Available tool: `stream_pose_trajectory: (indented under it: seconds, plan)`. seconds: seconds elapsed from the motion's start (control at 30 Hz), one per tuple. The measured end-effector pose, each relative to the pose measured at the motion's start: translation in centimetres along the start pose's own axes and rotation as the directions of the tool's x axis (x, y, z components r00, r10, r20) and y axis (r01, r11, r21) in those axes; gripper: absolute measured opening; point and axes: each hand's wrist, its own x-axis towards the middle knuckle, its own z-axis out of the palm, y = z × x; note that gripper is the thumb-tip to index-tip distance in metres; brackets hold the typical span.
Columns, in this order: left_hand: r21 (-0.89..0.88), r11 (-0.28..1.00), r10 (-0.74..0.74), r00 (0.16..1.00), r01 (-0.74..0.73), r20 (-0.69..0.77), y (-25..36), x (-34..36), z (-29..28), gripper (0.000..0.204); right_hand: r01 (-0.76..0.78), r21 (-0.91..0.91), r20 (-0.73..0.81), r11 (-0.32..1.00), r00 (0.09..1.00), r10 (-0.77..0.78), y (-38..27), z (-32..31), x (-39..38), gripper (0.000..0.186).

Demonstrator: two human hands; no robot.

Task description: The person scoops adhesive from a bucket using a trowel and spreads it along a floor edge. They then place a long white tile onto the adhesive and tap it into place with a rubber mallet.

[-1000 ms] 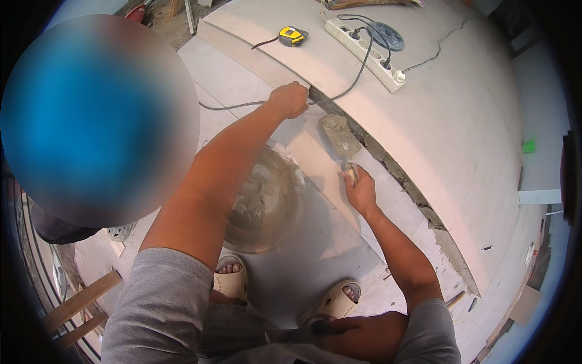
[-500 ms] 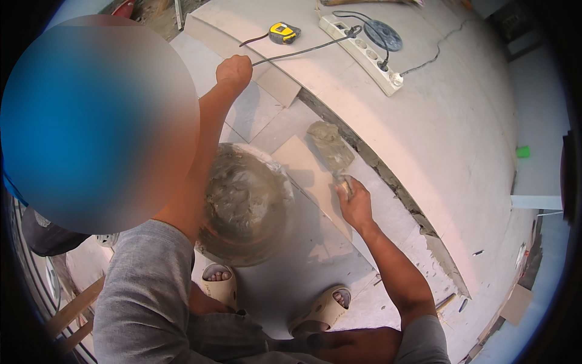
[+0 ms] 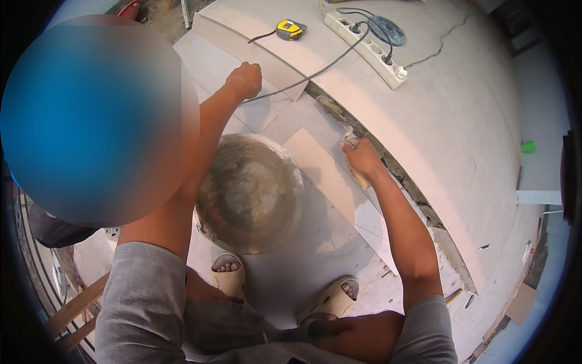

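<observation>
The right grip (image 3: pixel 362 156) is wrapped round the trowel (image 3: pixel 362 180) beside the gap (image 3: pixel 418 206); the left grip (image 3: pixel 245 80) is curled into a fist near the cable (image 3: pixel 291 88). The tub (image 3: pixel 297 171) of mortar (image 3: pixel 251 179) stands between the forearms.

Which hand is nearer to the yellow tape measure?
Left. In the picture, the left hand is below and left of the tape measure; the right hand is farther below, to its right.
</observation>
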Motion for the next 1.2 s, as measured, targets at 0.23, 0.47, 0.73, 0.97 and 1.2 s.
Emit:
stream_pose_trajectory:
  seconds: [0.23, 0.47, 0.73, 0.97, 1.2]
  plan:
    - [0.022, 0.999, 0.048, 0.995, -0.050, 0.090, -0.3, -4.7, -3.9, 0.025, -0.092, 0.150, 0.062, 0.984, 0.995, 0.083, -2.8, -3.8, -1.0, 0.034]
    - [0.059, 0.996, 0.050, 0.985, -0.061, 0.163, -4.4, -10.9, -4.4, 0.049, 0.001, 0.028, 0.038, 1.000, 0.999, -0.002, -1.4, -5.8, -5.2, 0.032]
    - [-0.563, 0.794, 0.010, 0.922, 0.228, 0.387, -8.8, -17.4, -2.1, 0.075, 0.110, -0.287, -0.104, 0.952, 0.984, -0.145, -1.3, -8.4, -16.4, 0.034]
    - [-0.820, 0.534, 0.252, 0.887, 0.207, 0.388, -2.9, -18.5, -3.9, 0.066, 0.447, -0.557, 0.223, 0.700, 0.893, -0.392, -2.1, -4.9, -22.0, 0.023]
    - [-0.899, 0.387, 0.095, 0.961, 0.205, 0.260, 2.8, -20.5, -3.5, 0.046, 0.396, -0.757, 0.153, 0.519, 0.880, -0.450, -0.5, 1.4, -20.0, 0.023]
